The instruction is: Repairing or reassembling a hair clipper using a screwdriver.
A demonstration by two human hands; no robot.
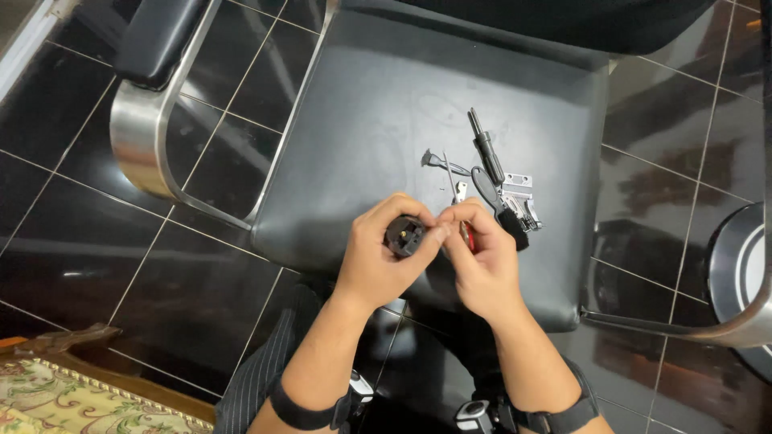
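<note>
A small round black part (404, 235), dark with brownish metal showing inside its open face, is held in the left hand (378, 261) above the front edge of a black chair seat (362, 120). The left fingers (384, 210) are curled around the part's rim, pinching it from both sides, with the open face turned up toward the camera. The right hand (482, 265) is set just beside the left, touching it at the fingertips; its thumb and forefinger are pressed together at the part's right edge. Something red (466, 235) is seen under the right fingers, mostly hidden; what it is cannot be told.

On the seat just beyond the hands, loose pieces are laid close together: a black rod-shaped tool (486, 149) lying at a slant, a black oval-headed piece (484, 186), a small silver metal bracket (519, 197), a small brass-coloured plate (461, 191) and a thin bent wire piece (438, 161).

A chrome armrest frame (145, 137) with a black pad is noted at the left of the chair. Glossy black floor tiles (96, 233) are seen around it. Dark bands are worn on both wrists.
</note>
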